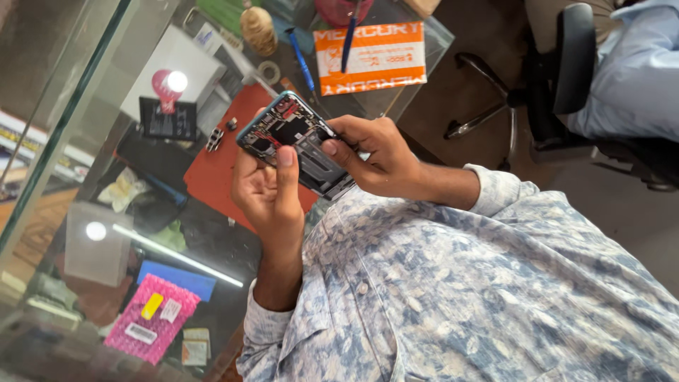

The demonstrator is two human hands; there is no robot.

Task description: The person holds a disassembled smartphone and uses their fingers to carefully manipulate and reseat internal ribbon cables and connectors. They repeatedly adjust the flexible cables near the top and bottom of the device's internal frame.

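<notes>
An opened smartphone (297,145) with a teal frame shows its back cover off, with boards and black parts exposed. My left hand (272,201) cradles it from below, thumb pressed on the inner parts near the middle. My right hand (375,159) grips the phone's right side, fingertips pinched at the edge of the exposed interior. Both hands hold it above a red work mat (219,166) on a glass counter (85,85). My patterned blue-white shirt fills the lower right.
On the counter lie an orange-and-white box (370,56), a blue pen-like tool (303,64), a tape roll (269,71), a black flat battery (168,120), small metal parts (215,139) and a pink packet (151,320). A seated person in a light blue shirt (636,71) occupies a black office chair (573,64).
</notes>
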